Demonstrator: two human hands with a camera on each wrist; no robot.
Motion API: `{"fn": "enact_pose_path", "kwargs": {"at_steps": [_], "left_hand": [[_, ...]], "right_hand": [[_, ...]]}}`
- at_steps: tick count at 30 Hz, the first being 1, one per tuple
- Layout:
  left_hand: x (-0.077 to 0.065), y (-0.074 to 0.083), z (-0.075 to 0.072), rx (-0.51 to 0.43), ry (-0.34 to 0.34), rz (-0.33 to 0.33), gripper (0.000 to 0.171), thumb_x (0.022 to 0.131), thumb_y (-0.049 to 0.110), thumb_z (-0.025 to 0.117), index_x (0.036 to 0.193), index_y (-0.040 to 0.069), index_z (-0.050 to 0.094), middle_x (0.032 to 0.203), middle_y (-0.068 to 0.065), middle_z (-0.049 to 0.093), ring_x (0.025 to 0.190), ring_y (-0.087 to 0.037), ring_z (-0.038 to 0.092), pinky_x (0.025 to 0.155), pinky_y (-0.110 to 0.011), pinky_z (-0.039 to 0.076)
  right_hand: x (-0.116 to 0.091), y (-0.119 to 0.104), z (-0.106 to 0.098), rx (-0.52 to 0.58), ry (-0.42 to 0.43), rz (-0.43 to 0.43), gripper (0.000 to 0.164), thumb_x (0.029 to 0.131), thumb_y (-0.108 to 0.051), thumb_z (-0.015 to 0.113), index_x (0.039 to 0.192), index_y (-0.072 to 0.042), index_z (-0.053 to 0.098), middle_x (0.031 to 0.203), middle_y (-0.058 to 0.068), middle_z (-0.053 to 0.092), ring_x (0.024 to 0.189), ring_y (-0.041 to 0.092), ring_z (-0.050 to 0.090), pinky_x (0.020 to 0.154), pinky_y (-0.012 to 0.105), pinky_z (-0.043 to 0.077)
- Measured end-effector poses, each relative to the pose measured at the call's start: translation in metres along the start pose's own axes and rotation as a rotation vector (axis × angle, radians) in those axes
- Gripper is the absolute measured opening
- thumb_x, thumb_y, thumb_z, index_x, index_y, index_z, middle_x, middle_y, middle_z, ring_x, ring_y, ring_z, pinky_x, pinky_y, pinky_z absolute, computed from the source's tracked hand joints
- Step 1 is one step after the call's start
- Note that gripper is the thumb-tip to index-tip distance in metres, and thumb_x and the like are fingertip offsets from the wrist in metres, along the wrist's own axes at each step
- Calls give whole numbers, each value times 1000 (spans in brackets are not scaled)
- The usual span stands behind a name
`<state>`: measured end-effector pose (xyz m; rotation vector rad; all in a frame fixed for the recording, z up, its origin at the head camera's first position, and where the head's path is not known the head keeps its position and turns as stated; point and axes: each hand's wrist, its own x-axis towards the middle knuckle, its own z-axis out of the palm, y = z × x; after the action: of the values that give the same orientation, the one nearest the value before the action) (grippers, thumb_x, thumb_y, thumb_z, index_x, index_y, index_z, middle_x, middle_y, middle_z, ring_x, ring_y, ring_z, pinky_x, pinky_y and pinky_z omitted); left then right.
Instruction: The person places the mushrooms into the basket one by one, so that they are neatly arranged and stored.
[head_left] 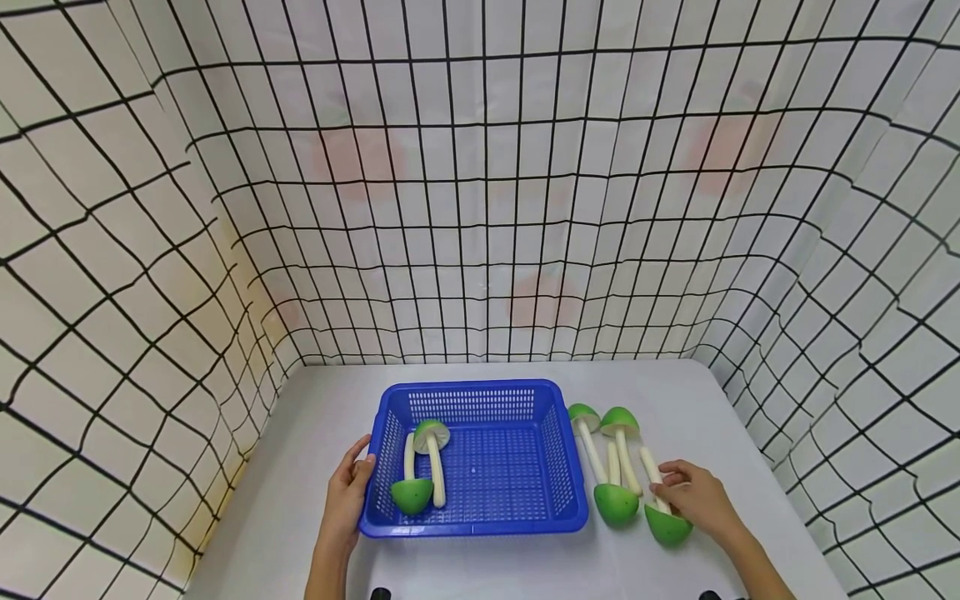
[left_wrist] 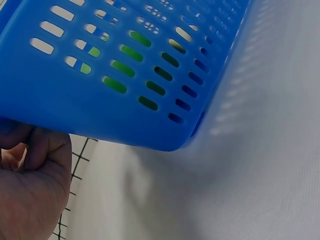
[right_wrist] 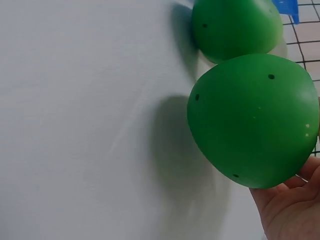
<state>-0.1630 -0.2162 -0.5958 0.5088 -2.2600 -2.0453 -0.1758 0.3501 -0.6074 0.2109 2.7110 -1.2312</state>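
A blue plastic basket with slotted walls stands on the table and holds two toy mushrooms, one cap-up and one with its green cap toward the front. At its left side my left hand grips the rim, fingers curled at the edge in the left wrist view. My right hand pinches the white stem of a green-capped toy mushroom at the right end of the group. That cap looms large in the right wrist view and hides part of the fingers.
Three more mushrooms lie between the basket and my right hand, two with caps at the back and one with its cap in front. A black wire grid over pale sheeting encloses the white table at the back and sides.
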Motion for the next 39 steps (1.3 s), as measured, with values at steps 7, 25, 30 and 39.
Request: {"fn": "enact_pose_path", "kwargs": {"at_steps": [7, 25, 30, 39], "left_hand": [[-2, 4, 0, -2, 7, -12, 53, 107, 40, 55, 156, 21, 46, 107, -9, 59, 93, -18, 60, 77, -22, 54], [-1, 4, 1, 29, 33, -13, 51, 107, 42, 54, 154, 24, 48, 114, -17, 68, 92, -21, 66, 75, -25, 56], [0, 4, 0, 5, 29, -21, 53, 106, 44, 55, 155, 24, 47, 117, -18, 69, 93, -19, 67, 76, -25, 57], [4, 3, -2, -26, 1, -54, 53, 108, 38, 54, 157, 21, 43, 111, -14, 70, 91, -20, 66, 74, -27, 57]], "right_hand": [[-5, -12, -12, 31, 18, -6, 57, 91, -31, 79, 134, 2, 60, 107, 12, 68, 77, 9, 67, 60, 27, 55], [0, -32, -15, 72, 72, -14, 55, 93, -34, 78, 134, -2, 60, 110, 11, 66, 74, 6, 67, 61, 26, 56], [3, -39, -14, 140, 90, -39, 55, 93, -34, 77, 135, -3, 60, 110, 11, 65, 75, 7, 68, 63, 27, 58], [8, -56, -8, 196, 94, -55, 54, 94, -31, 77, 135, -2, 59, 108, 9, 64, 75, 8, 68, 62, 27, 58]]}}
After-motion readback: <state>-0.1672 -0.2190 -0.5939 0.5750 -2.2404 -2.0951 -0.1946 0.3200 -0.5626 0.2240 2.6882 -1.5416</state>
